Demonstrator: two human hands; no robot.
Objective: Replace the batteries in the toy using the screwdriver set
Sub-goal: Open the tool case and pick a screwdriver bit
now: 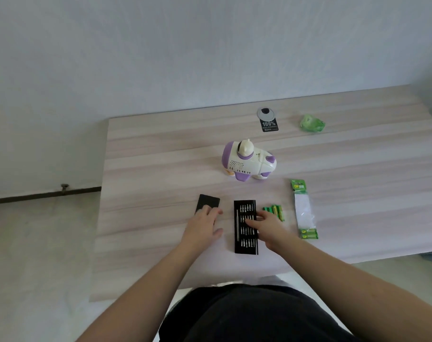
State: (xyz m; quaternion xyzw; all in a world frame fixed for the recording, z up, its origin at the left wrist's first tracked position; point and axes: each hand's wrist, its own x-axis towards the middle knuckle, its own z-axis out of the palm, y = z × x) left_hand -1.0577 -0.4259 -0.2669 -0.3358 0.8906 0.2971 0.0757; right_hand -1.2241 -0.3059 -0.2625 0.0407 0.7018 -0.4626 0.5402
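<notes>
A white and purple toy point(249, 161) stands upright at the table's middle. In front of it lies the open black screwdriver set tray point(244, 245) with rows of bits and a driver handle along its left side. My right hand point(266, 227) reaches over the tray's right half, fingers spread on the bits. The set's black cover point(208, 201) lies to the left, and my left hand point(205, 224) rests flat on its near end. Loose green batteries point(275, 210) lie just right of the tray.
A torn green battery pack point(304, 211) with batteries at its near end lies at the right. A crumpled green wrapper point(312, 123) and a black card on a round grommet point(268, 119) sit at the back. The table's left edge runs near my left hand.
</notes>
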